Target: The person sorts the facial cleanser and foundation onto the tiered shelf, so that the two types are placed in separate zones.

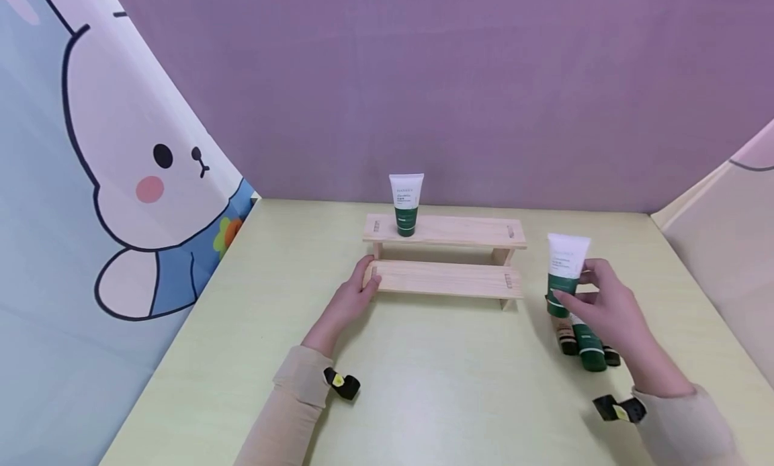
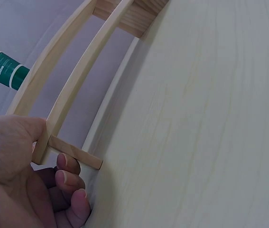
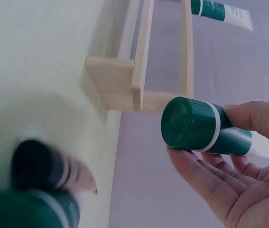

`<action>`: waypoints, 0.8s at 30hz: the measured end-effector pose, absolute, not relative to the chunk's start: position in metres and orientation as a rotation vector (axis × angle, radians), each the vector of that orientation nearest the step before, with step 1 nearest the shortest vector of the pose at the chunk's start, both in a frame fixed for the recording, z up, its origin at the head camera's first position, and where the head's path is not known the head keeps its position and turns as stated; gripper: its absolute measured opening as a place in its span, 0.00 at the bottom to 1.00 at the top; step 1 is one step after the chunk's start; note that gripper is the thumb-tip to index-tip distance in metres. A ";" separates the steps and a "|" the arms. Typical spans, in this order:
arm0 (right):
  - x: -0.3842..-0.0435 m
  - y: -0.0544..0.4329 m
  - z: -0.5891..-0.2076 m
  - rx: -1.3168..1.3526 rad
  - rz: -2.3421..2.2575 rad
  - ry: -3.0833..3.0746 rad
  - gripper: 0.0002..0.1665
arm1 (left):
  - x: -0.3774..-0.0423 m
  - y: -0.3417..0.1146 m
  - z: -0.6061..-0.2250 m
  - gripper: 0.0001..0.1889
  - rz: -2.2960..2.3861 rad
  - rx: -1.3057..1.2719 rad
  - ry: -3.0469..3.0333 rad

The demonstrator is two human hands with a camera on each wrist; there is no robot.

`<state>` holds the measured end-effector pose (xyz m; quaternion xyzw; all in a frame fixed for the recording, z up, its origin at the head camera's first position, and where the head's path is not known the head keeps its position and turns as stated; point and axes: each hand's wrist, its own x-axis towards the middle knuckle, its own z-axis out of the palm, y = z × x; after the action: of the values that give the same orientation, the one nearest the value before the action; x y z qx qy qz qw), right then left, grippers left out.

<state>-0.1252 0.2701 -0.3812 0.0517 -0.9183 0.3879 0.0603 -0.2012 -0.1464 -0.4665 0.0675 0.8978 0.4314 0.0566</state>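
Observation:
My right hand (image 1: 611,305) holds a white-and-green squeeze tube (image 1: 565,258) upright, cap down, between thumb and fingers. In the right wrist view its green cap (image 3: 178,124) faces the camera, raised above the table. My left hand (image 1: 351,297) grips the left end of the lower step of a two-tier wooden stand (image 1: 444,278). From the left wrist view, the thumb lies on the board and the other fingers curl beneath its end. A matching tube (image 1: 406,207) stands cap down on the upper step, left of its middle.
Below my right hand several tubes lie on the table (image 1: 447,385), among them a green-capped one (image 1: 589,348) and a brownish one with a dark cap (image 1: 566,336). A purple cloth (image 1: 453,97) hangs behind the stand, and a cartoon-printed cloth (image 1: 139,204) hangs at the left.

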 end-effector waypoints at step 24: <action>-0.184 0.201 -0.358 0.411 1.338 -2.664 0.31 | -0.200 -0.146 -0.464 0.28 1.298 0.214 2.731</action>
<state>-0.1838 0.2013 -0.3575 0.1363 -0.8832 0.4438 0.0662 -0.2003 -0.1457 -0.4643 0.0703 0.8995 0.4276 0.0553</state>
